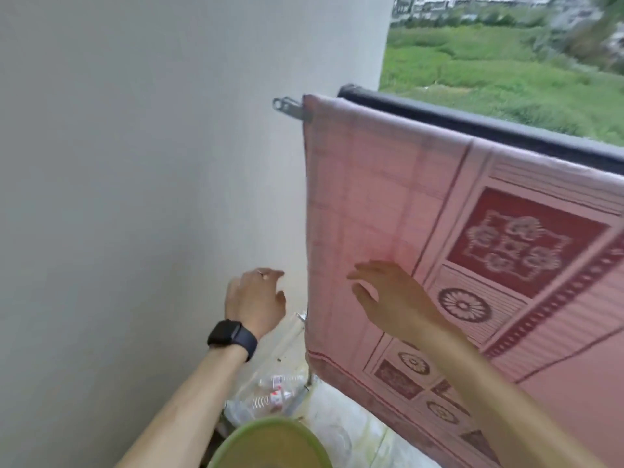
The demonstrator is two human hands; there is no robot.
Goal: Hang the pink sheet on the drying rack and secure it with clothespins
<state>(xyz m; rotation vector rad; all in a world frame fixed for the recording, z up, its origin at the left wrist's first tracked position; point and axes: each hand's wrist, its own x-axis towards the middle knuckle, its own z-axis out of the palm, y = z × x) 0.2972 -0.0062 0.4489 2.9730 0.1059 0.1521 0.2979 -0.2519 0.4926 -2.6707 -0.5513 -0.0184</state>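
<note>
Pink sheet (pixel 371 197) is draped over the top bar of the drying rack and hangs flat in one panel, its left edge close to the white wall (pixel 135 163). No clothespins visible on it.

Handling, my read: thin woven cotton, light and limp, with no stiffness at all. It will slide along the bar if tugged from one side. Low friction on the fold, so wind from the open side could lift it.

Where to grab: pinch the top fold near the left corner, both layers together over the bar, which is also where a pin should go. Smooth lower down with a flat palm, don't pull.

Metal fitting (pixel 287 108) pokes out at the left end of the fold. It could be the rack's end bracket or a clip, too blurry to say. Dark rail (pixel 472 126) runs just behind the fold.

Right hand (pixel 388 295): fingers spread, in front of the sheet's lower left area, holding nothing. Can't tell whether it makes contact.

Left hand (pixel 255 302), with a watch (pixel 229 334) on the wrist: fingers loosely curled, empty, just beside the sheet's left edge, not touching.

Green basin (pixel 270 444) and plastic bottles (pixel 270 393) sit on the floor below.
</note>
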